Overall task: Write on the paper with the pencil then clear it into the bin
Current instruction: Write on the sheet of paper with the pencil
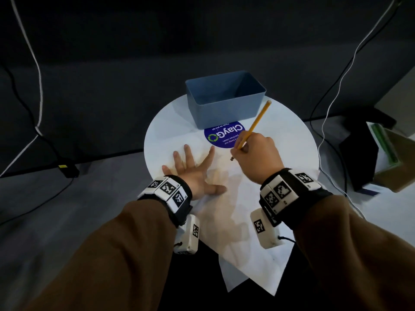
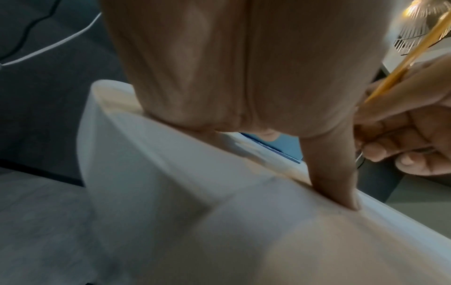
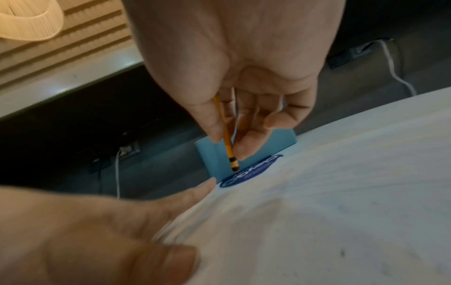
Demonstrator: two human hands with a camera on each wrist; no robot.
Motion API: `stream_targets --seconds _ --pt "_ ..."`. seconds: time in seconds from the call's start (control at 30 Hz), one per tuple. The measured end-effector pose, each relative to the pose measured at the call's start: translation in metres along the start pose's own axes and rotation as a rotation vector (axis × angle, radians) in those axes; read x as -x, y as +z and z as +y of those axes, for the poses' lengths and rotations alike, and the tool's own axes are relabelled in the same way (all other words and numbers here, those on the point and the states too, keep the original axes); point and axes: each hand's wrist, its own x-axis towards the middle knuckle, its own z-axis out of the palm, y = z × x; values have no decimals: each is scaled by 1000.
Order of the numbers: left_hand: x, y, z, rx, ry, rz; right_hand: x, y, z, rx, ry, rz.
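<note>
paper lies under left hand; right hand grips pencil.

Brown sleeves; black wristbands with white marker blocks.

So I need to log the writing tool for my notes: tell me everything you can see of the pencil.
The pencil is a slim yellow stick, wood by the look of it, with a dark point. The right hand pinches it low on the shaft, tilted, point down at the white paper, its top end leaning toward the blue bin. Whether the point touches the paper I cannot tell.
</note>
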Motion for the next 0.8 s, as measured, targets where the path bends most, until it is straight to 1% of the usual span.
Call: stream_targets --seconds 0.07,0.13,0.2,0.27,0.37,0.53,0.63,0.73,0.8 --pt "0 1 -2 28 19 13 -3 -8 7 -100 152 2" --pt "-2 2 -4 56 37 15 -2 -16 14 -216 300 -87" --pt "-2 1 -5 66 54 9 0 -17 19 -299 382 -164" --pt "-1 1 -6 75 67 3 0 -12 22 -343 413 -182" --pt "0 1 -8 76 67 1 -3 -2 22 -345 373 -174" --pt "-1 4 -5 48 56 6 -6 1 14 -251 161 -186" --pt "-3 6 -3 26 36 9 -8 5 17 -245 111 -180" --pt "-5 8 -3 41 27 13 -8 8 20 -191 72 -117" --pt "-5 9 -3 29 20 18 -6 9 18 -141 27 -102"
